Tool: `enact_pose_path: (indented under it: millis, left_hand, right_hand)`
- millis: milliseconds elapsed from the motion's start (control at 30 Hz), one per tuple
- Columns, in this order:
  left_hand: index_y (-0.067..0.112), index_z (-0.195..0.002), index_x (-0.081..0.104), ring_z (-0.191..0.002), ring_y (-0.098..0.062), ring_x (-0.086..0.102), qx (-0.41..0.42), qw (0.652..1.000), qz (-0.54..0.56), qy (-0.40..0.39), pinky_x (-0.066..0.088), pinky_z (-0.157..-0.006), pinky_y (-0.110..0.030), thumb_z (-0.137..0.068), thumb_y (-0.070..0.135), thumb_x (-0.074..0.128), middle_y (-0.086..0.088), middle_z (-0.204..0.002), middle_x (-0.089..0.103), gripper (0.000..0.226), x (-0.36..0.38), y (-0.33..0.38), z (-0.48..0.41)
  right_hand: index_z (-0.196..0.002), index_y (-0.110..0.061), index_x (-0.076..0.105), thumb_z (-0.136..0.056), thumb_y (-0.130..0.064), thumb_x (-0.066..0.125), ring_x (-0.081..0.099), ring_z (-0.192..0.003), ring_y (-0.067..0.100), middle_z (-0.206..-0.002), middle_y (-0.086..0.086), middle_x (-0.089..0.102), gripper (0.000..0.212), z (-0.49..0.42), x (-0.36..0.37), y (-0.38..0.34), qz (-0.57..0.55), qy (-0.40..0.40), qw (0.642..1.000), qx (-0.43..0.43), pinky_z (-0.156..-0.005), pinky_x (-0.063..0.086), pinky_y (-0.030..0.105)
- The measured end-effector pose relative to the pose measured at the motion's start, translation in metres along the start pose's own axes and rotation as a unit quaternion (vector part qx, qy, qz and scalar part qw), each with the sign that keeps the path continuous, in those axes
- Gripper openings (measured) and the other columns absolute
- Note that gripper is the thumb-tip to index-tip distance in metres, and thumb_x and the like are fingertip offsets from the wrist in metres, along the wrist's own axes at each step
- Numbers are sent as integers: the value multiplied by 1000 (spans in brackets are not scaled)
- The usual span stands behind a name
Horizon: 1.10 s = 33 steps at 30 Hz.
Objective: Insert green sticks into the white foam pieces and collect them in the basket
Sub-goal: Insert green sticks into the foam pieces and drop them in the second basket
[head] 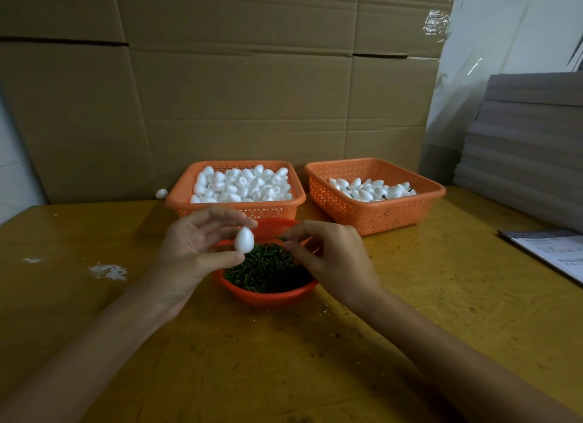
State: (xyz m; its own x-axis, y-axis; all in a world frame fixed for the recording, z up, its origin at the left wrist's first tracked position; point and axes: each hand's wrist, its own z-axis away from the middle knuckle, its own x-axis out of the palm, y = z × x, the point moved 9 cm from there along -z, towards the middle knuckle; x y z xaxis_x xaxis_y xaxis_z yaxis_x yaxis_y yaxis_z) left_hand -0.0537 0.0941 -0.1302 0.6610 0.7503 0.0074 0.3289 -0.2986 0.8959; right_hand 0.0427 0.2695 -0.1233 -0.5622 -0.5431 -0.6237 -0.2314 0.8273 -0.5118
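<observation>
My left hand (192,249) pinches a white egg-shaped foam piece (244,239) between thumb and fingertips, held above a round orange bowl (268,296) full of green sticks (268,271). My right hand (331,255) pinches one green stick (281,238) by its end, the tip pointing left toward the foam piece with a gap between them. Behind the bowl, the left orange basket (186,195) holds plain foam pieces. The right orange basket (378,217) holds foam pieces with green sticks in them.
A loose foam piece (161,193) lies left of the left basket by the cardboard wall (236,91). White foam crumbs (107,271) spot the yellow table (284,359). Papers (555,252) and stacked grey boards (530,145) sit at the right.
</observation>
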Motion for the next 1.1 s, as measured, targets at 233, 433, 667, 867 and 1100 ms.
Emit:
enact_pose_path:
  millis: [233,433,667,867,1100]
  left_hand:
    - [26,-98,76,-111,-20,71,16,997,-73,-17,60,-86,-34,-67,-1,83,-5,-113,78,42,6,3,1]
    - [16,-98,77,-93,-27,71,25,986,-167,0,62,-78,-42,-69,-5,91,-2,-104,77,39,9,-2,1]
    - [32,-89,69,-90,-13,77,37,972,-232,25,63,-77,-29,-67,4,96,11,-104,77,44,12,0,4]
    - [22,-94,70,-88,-18,72,52,970,-236,5,60,-73,-41,-67,-4,94,8,-102,77,45,17,1,4]
    - [21,-93,78,-91,-18,72,68,971,-230,10,59,-73,-36,-69,-5,92,10,-108,78,38,13,-1,4]
  right_hand:
    - [-107,-27,78,-96,-25,74,68,-85,0,-96,-18,74,11,0,0,1,12,5,1000,-1,-74,56,20]
    - [-105,-28,79,-95,-25,76,67,-85,-2,-94,-19,75,10,0,0,1,19,8,1000,0,-73,52,15]
    - [-108,-26,79,-96,-25,75,68,-87,-2,-97,-18,75,12,0,0,0,25,3,1000,-2,-75,56,21]
    - [-107,-25,79,-96,-23,75,68,-85,0,-96,-17,75,12,0,0,1,21,5,1000,-2,-74,57,25]
    - [-106,-27,79,-95,-24,75,68,-85,0,-94,-19,75,11,0,0,2,17,5,1000,2,-74,57,23]
